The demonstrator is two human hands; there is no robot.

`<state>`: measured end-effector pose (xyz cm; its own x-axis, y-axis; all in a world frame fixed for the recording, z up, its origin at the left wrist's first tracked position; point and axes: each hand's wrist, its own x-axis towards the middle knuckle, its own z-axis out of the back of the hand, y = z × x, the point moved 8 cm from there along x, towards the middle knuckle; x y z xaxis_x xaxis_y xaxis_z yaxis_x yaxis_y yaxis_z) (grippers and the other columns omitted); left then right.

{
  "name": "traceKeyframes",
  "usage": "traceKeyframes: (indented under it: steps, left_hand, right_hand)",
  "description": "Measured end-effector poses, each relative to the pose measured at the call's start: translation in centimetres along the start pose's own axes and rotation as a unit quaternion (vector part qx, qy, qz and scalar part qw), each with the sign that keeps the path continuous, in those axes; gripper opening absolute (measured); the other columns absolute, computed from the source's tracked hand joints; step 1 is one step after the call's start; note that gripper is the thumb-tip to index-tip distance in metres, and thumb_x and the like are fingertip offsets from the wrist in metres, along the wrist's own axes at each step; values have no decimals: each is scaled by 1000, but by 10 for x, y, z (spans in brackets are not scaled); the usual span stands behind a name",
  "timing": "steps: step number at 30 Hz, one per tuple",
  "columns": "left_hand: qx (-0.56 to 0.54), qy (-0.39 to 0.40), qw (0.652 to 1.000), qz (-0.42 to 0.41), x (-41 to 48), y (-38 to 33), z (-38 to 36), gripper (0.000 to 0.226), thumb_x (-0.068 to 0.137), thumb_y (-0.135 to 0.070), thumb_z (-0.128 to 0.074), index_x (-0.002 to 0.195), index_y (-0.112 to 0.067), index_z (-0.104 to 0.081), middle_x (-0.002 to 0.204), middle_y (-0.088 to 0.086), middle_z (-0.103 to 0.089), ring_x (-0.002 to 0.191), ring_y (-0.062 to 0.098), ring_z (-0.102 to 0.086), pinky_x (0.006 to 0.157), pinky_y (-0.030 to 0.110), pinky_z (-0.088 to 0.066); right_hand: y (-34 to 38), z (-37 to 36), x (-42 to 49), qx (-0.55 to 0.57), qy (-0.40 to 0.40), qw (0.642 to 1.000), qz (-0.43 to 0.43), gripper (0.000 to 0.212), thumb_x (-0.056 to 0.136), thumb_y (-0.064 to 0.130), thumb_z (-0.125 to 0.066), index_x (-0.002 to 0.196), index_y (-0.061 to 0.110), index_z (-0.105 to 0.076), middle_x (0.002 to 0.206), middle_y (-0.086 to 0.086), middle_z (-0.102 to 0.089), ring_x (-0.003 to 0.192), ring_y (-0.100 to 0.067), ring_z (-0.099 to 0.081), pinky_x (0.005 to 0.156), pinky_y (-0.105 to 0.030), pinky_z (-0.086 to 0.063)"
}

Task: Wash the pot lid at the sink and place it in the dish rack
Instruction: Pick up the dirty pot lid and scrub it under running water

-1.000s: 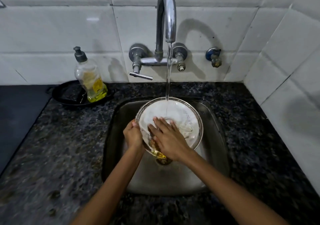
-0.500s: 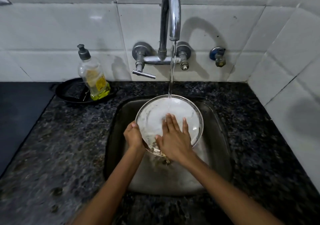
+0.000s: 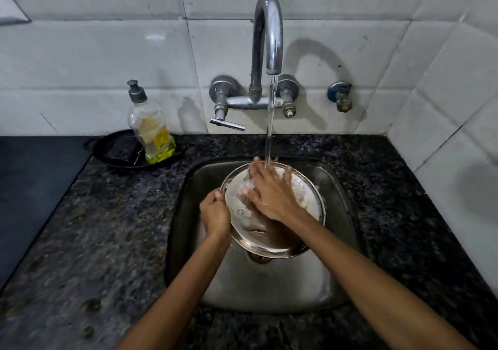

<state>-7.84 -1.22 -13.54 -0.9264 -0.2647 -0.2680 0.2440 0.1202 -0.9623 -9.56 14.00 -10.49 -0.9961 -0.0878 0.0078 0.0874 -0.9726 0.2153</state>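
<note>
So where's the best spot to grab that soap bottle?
Grip the soap bottle around its narrow shoulder just under the pump, coming from the right, sink side. It leans in a black pan near the wall, so only the front and right look open.

Soap bottle (image 3: pixel 151 131): clear, yellow liquid, dark pump, upright in black pan (image 3: pixel 113 150), well left of the fingers. Blue-capped wall valve (image 3: pixel 340 96): up-right of the fingers. Speckled dark table (image 3: pixel 89 228). White wall tiles (image 3: pixel 94 53).
</note>
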Motion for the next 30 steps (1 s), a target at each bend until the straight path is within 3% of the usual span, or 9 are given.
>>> traceKeyframes:
  steps: [3,6,9,12,15,19,23,28,30]
  left_hand:
    - [9,-1,1000,-2,2,1,4,36,89,-11,-39,57,-12,-56,63,0,-56,68,17,-48,68,30,-39]
    - [26,-15,999,-20,14,2,17,31,87,-20,-40,71,-7,-62,71,5,-62,74,18,-52,70,33,-41]
    - [-16,-47,999,10,29,11,32,27,86,-13,-42,78,-1,-65,64,-1,-59,76,18,-51,70,32,-41]
    - [-105,-83,987,85,29,23,36,28,79,-4,-44,57,-5,-62,51,-6,-53,65,17,-46,60,26,-40]
    - [-187,-93,969,130,22,27,30,45,79,3,-40,39,-16,-48,37,-11,-46,53,13,-37,47,17,-35]
    - [-232,-50,956,175,12,29,10,37,80,4,-38,53,-17,-52,60,1,-54,59,17,-48,59,27,-46]
    - [-214,19,958,192,4,28,-10,31,88,-1,-34,77,-11,-62,82,12,-65,76,28,-60,83,42,-50]
    - [-181,50,963,193,-2,28,-20,33,83,-1,-34,60,-13,-54,61,6,-57,65,22,-54,68,34,-49]
    - [-153,64,970,178,0,24,-18,26,80,-5,-37,69,-10,-60,72,14,-61,72,28,-58,74,36,-50]
  right_hand:
    - [-7,10,1,3,-14,1000,4,59,93,46,-34,145,23,-17,159,-5,-7,146,-23,2,113,-58,4]
    - [-48,27,-5,31,-64,996,-56,43,93,35,-41,134,20,-42,152,-10,-24,145,-25,-6,114,-60,-3]
    - [-72,31,-28,42,-84,991,-96,34,90,29,-45,117,15,-61,146,-16,-34,144,-27,-12,116,-57,-10]
    - [-69,31,-57,50,-92,991,-79,31,88,27,-47,102,10,-69,138,-20,-43,143,-31,-16,117,-53,-12]
    - [-45,30,-83,103,-88,990,-34,35,86,29,-47,92,5,-72,124,-21,-52,139,-31,-27,116,-47,-10]
    - [1,18,-100,165,-43,984,46,37,86,33,-47,87,7,-73,131,-15,-49,139,-25,-28,114,-28,-11]
    - [39,11,-92,170,14,979,107,28,89,28,-50,101,15,-71,136,-12,-42,144,-24,-12,118,-43,-7]
    - [52,5,-52,112,76,982,130,36,93,27,-45,129,32,-50,154,-6,-19,146,-24,4,114,-55,-2]
    - [47,6,-38,132,73,981,120,34,92,29,-46,126,35,-53,155,-2,-18,146,-21,4,114,-58,0]
